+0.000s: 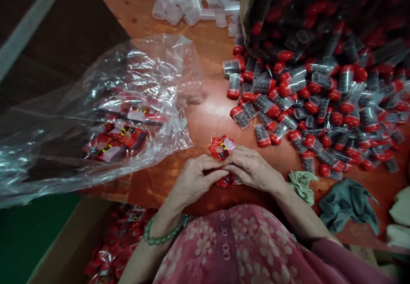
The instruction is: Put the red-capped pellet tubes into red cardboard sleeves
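A small red printed card (218,146) with yellow, black and white figures stands up between my hands at the front of the table. My left hand (194,182) is closed on its lower left side, thumb pointing right. My right hand (256,166) grips the card's right side, with its fingers bent over toward my left thumb. More red printed card (226,180) shows just below my fingers; whether it is the same piece I cannot tell. To the left, a clear plastic bag (160,72) lies over stacks of similar red cards (110,147).
Clear tubes with red caps (294,85) are heaped at the right, spilling from a dark box (248,15). Translucent plastic tubes (200,6) lie at the back. Pale green (303,185) and dark green cloths (349,207) rest at right. Below left, a carton (60,241) holds red packets (118,241).
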Action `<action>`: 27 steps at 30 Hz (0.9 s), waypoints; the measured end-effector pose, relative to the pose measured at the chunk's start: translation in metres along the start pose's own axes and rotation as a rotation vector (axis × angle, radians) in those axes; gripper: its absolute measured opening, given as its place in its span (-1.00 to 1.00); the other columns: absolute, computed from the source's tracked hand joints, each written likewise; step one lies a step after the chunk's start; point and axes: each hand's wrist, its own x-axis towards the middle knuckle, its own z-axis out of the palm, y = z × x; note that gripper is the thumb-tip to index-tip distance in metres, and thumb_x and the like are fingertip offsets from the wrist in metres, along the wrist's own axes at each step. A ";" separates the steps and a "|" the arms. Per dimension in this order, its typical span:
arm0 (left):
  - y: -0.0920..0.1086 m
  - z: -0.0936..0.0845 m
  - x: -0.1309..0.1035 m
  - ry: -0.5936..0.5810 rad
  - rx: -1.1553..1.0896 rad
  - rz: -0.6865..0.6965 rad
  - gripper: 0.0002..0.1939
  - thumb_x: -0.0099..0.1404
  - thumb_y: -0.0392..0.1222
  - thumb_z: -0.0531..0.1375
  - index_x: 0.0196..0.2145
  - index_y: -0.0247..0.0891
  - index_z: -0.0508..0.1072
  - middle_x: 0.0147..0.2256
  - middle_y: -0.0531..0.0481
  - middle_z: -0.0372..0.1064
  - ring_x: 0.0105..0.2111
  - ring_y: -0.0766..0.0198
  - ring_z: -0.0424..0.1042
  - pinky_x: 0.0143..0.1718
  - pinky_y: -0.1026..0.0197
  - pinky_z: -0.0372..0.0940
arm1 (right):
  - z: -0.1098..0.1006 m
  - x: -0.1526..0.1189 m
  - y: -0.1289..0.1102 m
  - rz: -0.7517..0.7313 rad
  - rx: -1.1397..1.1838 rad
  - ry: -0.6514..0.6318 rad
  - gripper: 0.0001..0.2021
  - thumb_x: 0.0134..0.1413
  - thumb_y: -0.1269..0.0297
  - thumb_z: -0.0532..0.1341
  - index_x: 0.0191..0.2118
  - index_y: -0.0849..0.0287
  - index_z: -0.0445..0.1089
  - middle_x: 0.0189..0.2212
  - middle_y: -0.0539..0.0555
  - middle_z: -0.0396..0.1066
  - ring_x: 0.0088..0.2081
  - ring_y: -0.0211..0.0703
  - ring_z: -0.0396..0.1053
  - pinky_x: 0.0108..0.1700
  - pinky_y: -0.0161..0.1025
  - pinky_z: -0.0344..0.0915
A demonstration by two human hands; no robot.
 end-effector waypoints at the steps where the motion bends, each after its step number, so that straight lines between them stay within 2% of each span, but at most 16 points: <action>1: 0.000 -0.002 0.000 -0.049 -0.034 -0.032 -0.85 0.29 -0.15 0.29 -0.33 -0.21 0.67 -0.42 -0.01 0.55 -0.38 0.26 0.45 -0.30 0.23 0.29 | -0.001 -0.001 -0.001 -0.007 0.018 -0.015 -0.81 0.38 0.32 0.10 -0.28 0.21 0.40 -0.40 0.08 0.47 -0.33 -0.20 0.36 -0.22 -0.26 0.33; 5: 0.004 -0.009 0.002 -0.231 -0.125 -0.075 -0.73 0.31 -0.09 0.25 -0.45 -0.27 0.65 -0.49 -0.01 0.47 -0.44 0.30 0.39 -0.38 0.27 0.24 | -0.004 0.000 -0.005 -0.022 0.105 -0.045 -0.76 0.39 0.25 0.11 -0.31 0.21 0.40 -0.45 0.04 0.45 -0.38 -0.24 0.34 -0.27 -0.30 0.31; 8: 0.003 -0.012 0.003 -0.261 -0.187 -0.056 -0.75 0.28 -0.09 0.28 -0.46 -0.28 0.64 -0.49 0.01 0.46 -0.45 0.34 0.39 -0.37 0.30 0.26 | -0.007 0.004 -0.008 -0.026 0.153 -0.068 -0.73 0.39 0.22 0.11 -0.32 0.23 0.42 -0.48 0.03 0.44 -0.41 -0.27 0.34 -0.29 -0.31 0.30; 10: 0.001 -0.011 0.004 -0.196 -0.196 -0.042 -0.77 0.23 -0.08 0.33 -0.48 -0.27 0.62 -0.50 0.02 0.46 -0.46 0.34 0.40 -0.38 0.31 0.28 | -0.011 0.008 -0.010 -0.006 0.173 -0.104 -0.74 0.39 0.24 0.11 -0.29 0.24 0.44 -0.46 0.04 0.46 -0.39 -0.27 0.36 -0.28 -0.31 0.31; 12: -0.003 -0.009 0.005 -0.088 -0.182 -0.002 -0.77 0.18 -0.09 0.38 -0.52 -0.28 0.57 -0.52 0.02 0.46 -0.49 0.35 0.40 -0.42 0.32 0.28 | -0.017 0.014 -0.011 0.030 0.209 -0.163 -0.78 0.38 0.26 0.12 -0.22 0.23 0.47 -0.39 0.06 0.51 -0.35 -0.27 0.41 -0.25 -0.31 0.34; 14: -0.006 -0.007 0.006 0.023 -0.167 0.050 -0.74 0.13 -0.12 0.41 -0.59 -0.28 0.50 -0.54 0.04 0.44 -0.53 0.35 0.39 -0.46 0.32 0.28 | -0.024 0.020 -0.009 0.097 0.207 -0.167 -0.83 0.36 0.30 0.15 -0.16 0.20 0.48 -0.33 0.05 0.54 -0.31 -0.27 0.45 -0.22 -0.32 0.37; 16: -0.008 -0.007 0.009 0.136 -0.175 0.069 -0.74 0.14 -0.15 0.40 -0.59 -0.27 0.49 -0.53 0.02 0.48 -0.53 0.34 0.41 -0.46 0.30 0.31 | -0.029 0.027 -0.002 0.219 0.055 -0.063 -0.87 0.33 0.30 0.18 -0.13 0.17 0.47 -0.27 0.07 0.54 -0.24 -0.20 0.47 -0.16 -0.25 0.39; 19: -0.010 -0.009 0.012 0.287 -0.178 0.057 -0.87 0.25 -0.20 0.30 -0.44 -0.24 0.61 -0.45 -0.03 0.58 -0.47 0.28 0.52 -0.40 0.27 0.40 | -0.031 0.034 0.015 0.409 -0.382 0.076 -0.80 0.29 0.24 0.21 -0.04 0.18 0.43 -0.15 0.21 0.49 -0.10 0.05 0.41 -0.03 0.01 0.37; 22: -0.010 -0.013 0.013 0.387 -0.151 0.068 -0.82 0.29 -0.25 0.22 -0.32 -0.22 0.66 -0.37 -0.02 0.63 -0.41 0.28 0.57 -0.35 0.28 0.44 | -0.028 0.037 0.031 0.465 -0.647 0.029 -0.66 0.25 0.14 0.23 0.05 0.23 0.37 -0.05 0.35 0.41 -0.04 0.23 0.33 -0.01 0.19 0.32; 27: -0.011 -0.012 0.009 0.462 -0.211 0.044 -0.94 0.20 -0.28 0.33 -0.43 -0.23 0.62 -0.42 0.02 0.63 -0.43 0.30 0.58 -0.34 0.28 0.48 | -0.019 0.036 0.044 0.493 -0.759 -0.029 -0.63 0.27 0.25 0.15 0.11 0.32 0.32 -0.03 0.42 0.38 -0.07 0.27 0.32 -0.06 0.23 0.29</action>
